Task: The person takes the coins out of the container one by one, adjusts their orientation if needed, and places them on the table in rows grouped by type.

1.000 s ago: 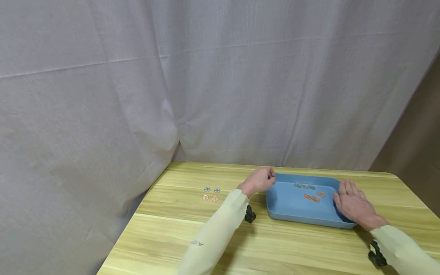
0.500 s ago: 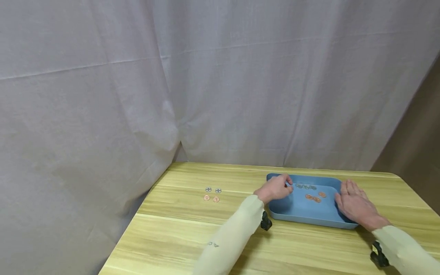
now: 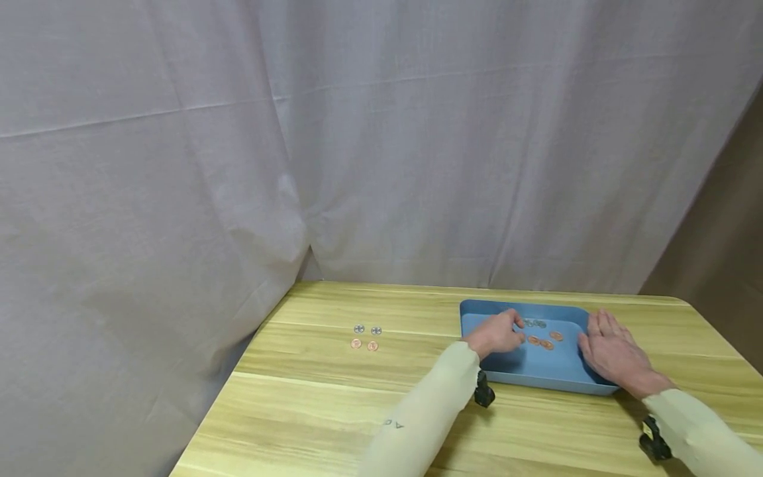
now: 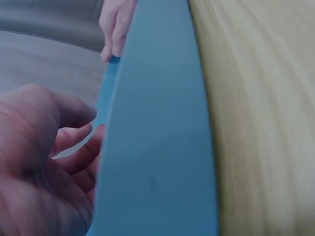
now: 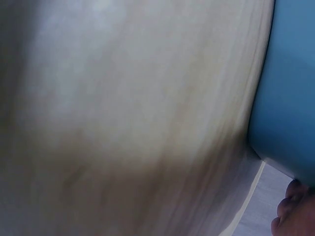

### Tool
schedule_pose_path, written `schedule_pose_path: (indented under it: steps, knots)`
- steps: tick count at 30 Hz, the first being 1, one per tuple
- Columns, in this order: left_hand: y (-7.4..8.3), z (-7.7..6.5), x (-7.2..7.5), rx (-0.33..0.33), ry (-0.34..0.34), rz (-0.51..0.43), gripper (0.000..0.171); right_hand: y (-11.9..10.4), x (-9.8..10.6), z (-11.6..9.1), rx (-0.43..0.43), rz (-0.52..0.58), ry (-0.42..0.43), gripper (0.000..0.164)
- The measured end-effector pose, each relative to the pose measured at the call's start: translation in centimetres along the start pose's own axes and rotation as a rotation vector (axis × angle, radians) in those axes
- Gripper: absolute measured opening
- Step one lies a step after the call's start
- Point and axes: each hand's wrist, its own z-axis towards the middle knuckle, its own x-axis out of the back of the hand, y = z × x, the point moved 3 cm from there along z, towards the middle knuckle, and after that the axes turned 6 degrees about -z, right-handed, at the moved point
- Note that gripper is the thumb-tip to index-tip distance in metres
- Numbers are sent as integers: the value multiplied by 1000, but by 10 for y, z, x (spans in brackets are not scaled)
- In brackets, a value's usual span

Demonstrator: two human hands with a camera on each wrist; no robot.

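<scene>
Over the blue tray (image 3: 554, 366) my left hand (image 3: 499, 332) reaches down, its thumb and index finger apart just left of the coins. Nothing shows between those fingers in the left wrist view, where the tray's wall hides some fingertips. Three copper coins (image 3: 546, 344) lie on the tray floor, two of them close together. Behind them are silver coins (image 3: 539, 324), partly covered by my left fingers. My right hand (image 3: 614, 351) rests along the tray's right rim with its fingers straight.
Left of the tray on the wooden table (image 3: 286, 411) lie two silver coins (image 3: 359, 328) above two copper coins (image 3: 372, 346). A grey curtain (image 3: 417, 165) hangs behind the table's far edge.
My left hand has moved right, from the tray's left rim to beside the coins inside it, and its thumb and index finger have spread. My right hand has stayed in place.
</scene>
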Motion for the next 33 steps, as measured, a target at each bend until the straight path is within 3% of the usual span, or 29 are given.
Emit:
schedule_pose_path:
  steps: [8,16,24,33]
  knots:
    - [2,15,-22,34,-23,74,28,-1,0,0,-6,15,-14,64]
    - [3,24,-33,44,-21,201,26,0,1,-2,6,23,-1,64]
    - [2,19,-35,55,-2,272,3,-1,-1,-3,2,38,-12,65]
    - [3,19,-33,49,5,252,8,-1,-1,-2,-4,11,-3,63]
